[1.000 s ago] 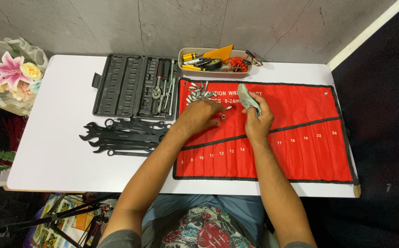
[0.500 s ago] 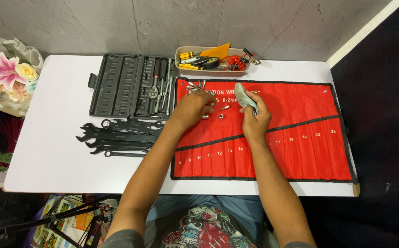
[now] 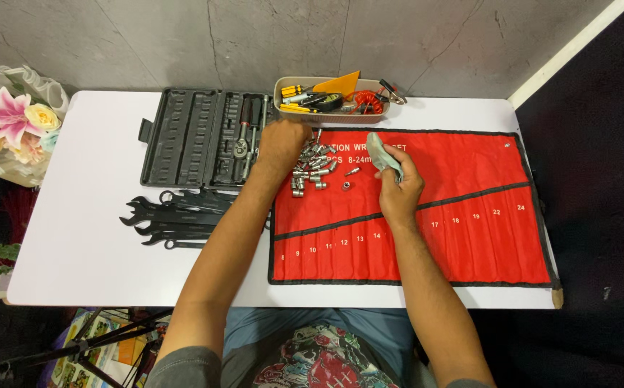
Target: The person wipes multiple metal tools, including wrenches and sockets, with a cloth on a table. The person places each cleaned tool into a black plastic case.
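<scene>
The left hand (image 3: 280, 144) has moved left from the sockets (image 3: 310, 167) toward the black case (image 3: 208, 138), grip contents hidden; the right hand (image 3: 398, 188) stays clenched around the cloth (image 3: 382, 152).

A single view, from a camera worn on the person's head, looking steeply down and forward over a white table (image 3: 96, 244). The far edge of the table meets a grey wall (image 3: 254, 36) at the top of the picture; the person's lap and both forearms enter from the bottom. The camera is at arm's length, near enough to take in almost the whole tabletop, from flowers (image 3: 10, 122) at the left edge to a dark floor (image 3: 599, 179) on the right. A red tool roll (image 3: 470, 215) fills the centre right. No second view exists.
</scene>
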